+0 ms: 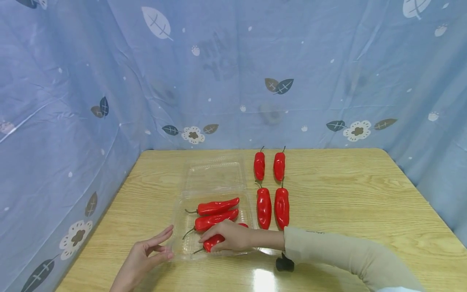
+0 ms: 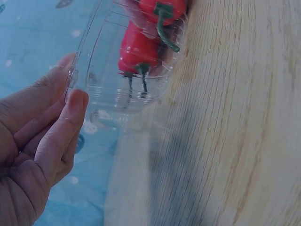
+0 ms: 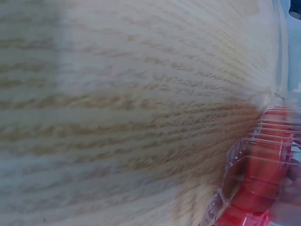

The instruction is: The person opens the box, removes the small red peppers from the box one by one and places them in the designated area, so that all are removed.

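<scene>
A clear plastic clamshell box lies on the table with its lid folded back. Inside, two red peppers with dark green stems lie side by side, stems to the left. My right hand reaches in from the right and grips a third red pepper in the front part of the box, covering most of it. Through the clear wall this pepper shows in the right wrist view. My left hand pinches the box's left rim between thumb and fingers; the left wrist view shows the fingertips at that edge.
Right of the box, several more red peppers lie in two rows, stems pointing away. The transparent lid rests on the wood-grain table behind the box. A blue patterned cloth hangs around the back and sides.
</scene>
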A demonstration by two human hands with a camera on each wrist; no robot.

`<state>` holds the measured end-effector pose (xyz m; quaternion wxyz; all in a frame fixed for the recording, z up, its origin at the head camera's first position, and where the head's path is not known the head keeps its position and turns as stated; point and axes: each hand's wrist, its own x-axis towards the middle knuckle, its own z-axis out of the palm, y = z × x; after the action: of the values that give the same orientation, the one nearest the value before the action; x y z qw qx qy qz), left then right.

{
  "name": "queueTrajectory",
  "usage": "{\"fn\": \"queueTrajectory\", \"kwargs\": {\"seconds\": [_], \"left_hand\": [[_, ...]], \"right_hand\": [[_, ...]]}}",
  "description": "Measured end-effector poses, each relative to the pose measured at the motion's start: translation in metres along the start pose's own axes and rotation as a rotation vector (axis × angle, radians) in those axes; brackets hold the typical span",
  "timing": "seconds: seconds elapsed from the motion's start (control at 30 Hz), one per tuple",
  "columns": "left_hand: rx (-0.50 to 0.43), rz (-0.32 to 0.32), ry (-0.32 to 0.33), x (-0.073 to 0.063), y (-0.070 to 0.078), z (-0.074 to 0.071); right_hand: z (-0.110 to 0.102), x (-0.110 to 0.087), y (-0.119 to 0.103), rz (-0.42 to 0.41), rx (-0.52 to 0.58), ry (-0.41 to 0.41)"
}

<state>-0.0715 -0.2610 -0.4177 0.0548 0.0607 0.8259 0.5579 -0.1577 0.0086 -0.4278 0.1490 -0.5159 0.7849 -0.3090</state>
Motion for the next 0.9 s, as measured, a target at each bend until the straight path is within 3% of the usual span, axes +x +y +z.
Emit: {"fn": "queueTrajectory", "kwargs": {"seconds": [0.2,0.3,0.43,0.7,0.9], "left_hand": [[0.005,-0.038,0.000,0.0011,0.0037,0.0006],[0.021,-0.054,-0.007,0.0002,0.0054,0.0005],[0.037,-0.056,-0.010,-0.0004,0.0069,0.0008],[0.041,-0.096,0.005,0.0010,0.0087,0.0014],[0.032,-0.075,0.011,0.0012,0.0057,0.0013]], "right_hand": [[-0.0047,-0.0014,-0.0007,0.035,-0.009,-0.004],[-0.0050,-0.0018,0.0005,-0.001,-0.001,0.006],[-0.0044,-0.0011,0.0014,-0.037,0.027,0.054],[-0.0053,-0.0019,-0.0030,-0.023,0.093,0.139],[-0.0060,-0.0036,-0.0033,-0.111,0.132,0.170]]}}
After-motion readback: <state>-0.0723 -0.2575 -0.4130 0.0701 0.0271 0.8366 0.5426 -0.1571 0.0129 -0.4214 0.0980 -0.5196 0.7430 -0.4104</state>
